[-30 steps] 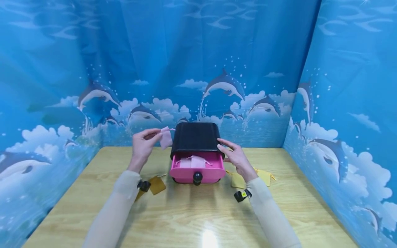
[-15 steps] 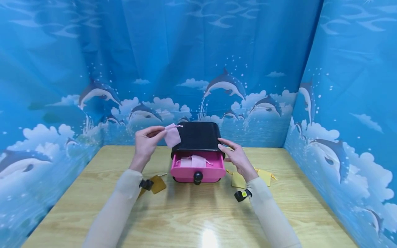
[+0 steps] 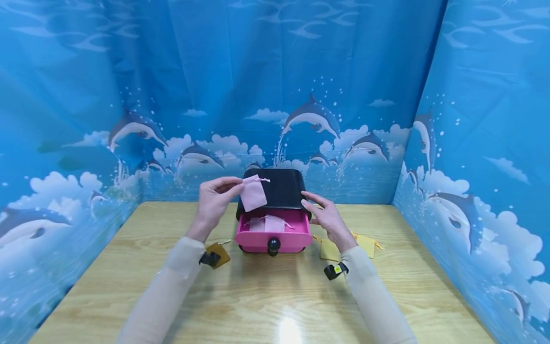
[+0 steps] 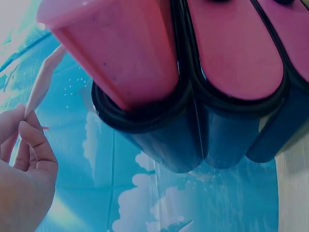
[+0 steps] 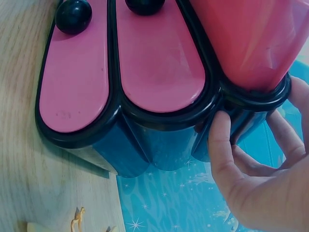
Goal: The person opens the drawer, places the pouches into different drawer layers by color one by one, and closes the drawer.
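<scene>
Pink pouch hangs pinched in the left hand, near the open drawer.
Probably light and soft, it is best held at its upper edge, beside the drawstring; the right hand grips the black cabinet.

Head view fwd, down — wrist views nr, sharing drawers

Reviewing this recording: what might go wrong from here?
The small pale-pink fabric drawstring pouch might slip: the left hand pinches only its edge. If released now, it could land on the black plastic cabinet, whose top it overlaps in the head view, rather than in the open pink plastic drawer.
</scene>
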Demonstrator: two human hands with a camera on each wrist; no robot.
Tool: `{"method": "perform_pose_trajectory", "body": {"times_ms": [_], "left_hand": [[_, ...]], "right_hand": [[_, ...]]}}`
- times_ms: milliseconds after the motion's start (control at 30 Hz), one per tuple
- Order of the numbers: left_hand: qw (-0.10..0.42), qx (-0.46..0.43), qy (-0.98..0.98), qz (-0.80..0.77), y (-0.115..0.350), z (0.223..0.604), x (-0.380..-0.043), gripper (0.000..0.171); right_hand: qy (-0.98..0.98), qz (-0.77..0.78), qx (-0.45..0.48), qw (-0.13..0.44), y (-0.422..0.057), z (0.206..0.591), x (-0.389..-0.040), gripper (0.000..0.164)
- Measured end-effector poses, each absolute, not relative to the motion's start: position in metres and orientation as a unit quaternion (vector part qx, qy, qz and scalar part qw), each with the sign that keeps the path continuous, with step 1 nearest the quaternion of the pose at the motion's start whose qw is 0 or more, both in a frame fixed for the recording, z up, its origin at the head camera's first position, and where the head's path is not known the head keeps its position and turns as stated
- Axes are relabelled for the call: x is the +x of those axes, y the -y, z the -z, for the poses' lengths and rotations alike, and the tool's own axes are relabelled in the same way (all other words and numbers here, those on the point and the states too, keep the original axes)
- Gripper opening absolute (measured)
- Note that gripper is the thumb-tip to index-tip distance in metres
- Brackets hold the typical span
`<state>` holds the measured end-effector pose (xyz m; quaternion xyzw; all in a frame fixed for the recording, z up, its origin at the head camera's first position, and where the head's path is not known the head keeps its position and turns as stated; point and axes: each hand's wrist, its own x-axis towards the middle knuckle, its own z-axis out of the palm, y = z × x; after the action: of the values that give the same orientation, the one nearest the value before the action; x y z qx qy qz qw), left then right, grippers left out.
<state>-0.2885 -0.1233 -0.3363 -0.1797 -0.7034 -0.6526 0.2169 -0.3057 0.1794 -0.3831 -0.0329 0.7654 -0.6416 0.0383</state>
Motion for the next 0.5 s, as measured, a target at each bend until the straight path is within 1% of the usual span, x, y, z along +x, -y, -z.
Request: {"method": "perform_pose_trajectory", "body": {"times_ms": [267, 500], "left_hand": [[0.205, -0.185, 0.706, 0.652, 0.116, 0.339, -0.286, 0.023], [0.196, -0.192, 0.708, 0.650, 0.111, 0.343, -0.287, 0.025]], "right_hand": [[-0.765, 0.642, -0.033, 0.039, -0.179, 0.383, -0.306, 0.051], [-0.765, 0.642, -0.029, 0.039, -0.179, 0.383, -0.306, 0.052]]}}
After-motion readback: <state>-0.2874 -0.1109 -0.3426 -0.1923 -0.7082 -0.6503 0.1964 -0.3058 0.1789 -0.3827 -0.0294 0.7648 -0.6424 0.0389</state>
